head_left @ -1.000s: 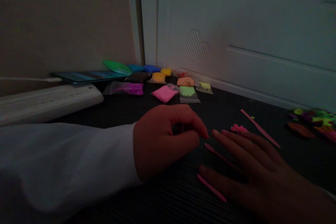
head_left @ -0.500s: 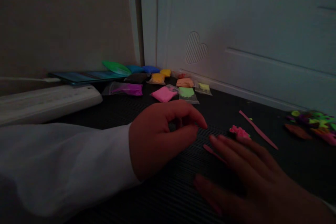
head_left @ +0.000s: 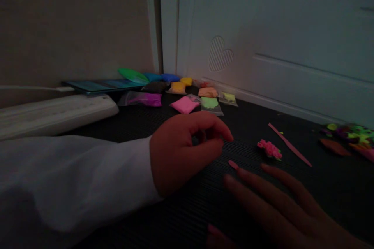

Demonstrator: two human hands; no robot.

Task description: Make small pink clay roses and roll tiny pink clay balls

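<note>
Pink stick (head_left: 233, 165) lies on the dark counter (head_left: 181, 220) between the hands, mostly hidden, its rounded tip just beyond the right hand's fingertips. Compared with half a second ago, the right hand (head_left: 280, 208) sits lower, its grip spread wide, leaving the pink flower cluster (head_left: 270, 149) fully uncovered. The left hand (head_left: 187, 153) has barely changed: its grip is loosely curled, thumb near index finger; whether it holds anything cannot be told.
</note>
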